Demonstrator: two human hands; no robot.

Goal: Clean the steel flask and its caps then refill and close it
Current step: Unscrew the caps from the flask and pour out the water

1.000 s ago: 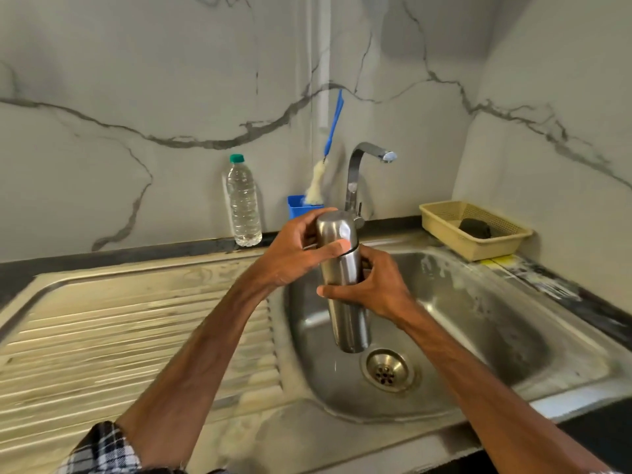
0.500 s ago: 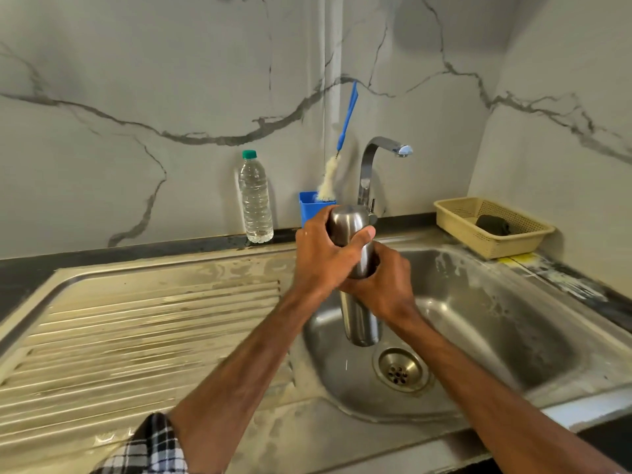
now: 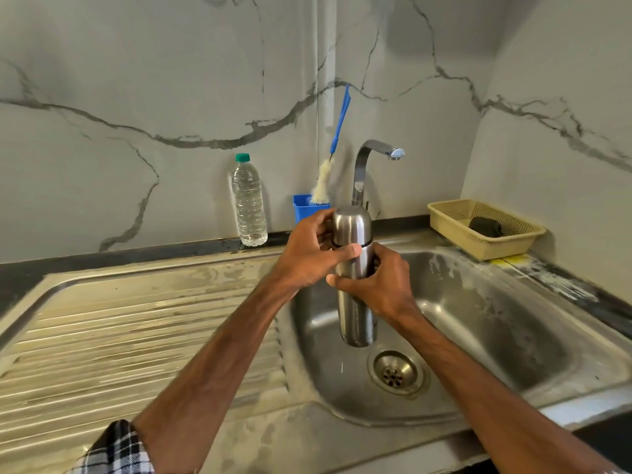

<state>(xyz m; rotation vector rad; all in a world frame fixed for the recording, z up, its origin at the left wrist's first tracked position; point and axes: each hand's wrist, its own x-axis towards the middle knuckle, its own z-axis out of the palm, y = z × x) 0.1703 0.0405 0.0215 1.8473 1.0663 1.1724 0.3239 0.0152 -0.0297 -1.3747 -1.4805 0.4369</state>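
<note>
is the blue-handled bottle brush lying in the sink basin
No, the blue-handled bottle brush stands in the small blue plastic cup against the wall, beside the chrome tap.

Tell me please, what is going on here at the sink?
A person holds a cylindrical stainless-steel flask upright over the steel sink basin. The left hand grips its domed steel cap; the right hand grips the body just below. The cap sits on the flask, and the chrome tap is not running. A clear plastic water bottle with a green cap stands by the wall.
</note>
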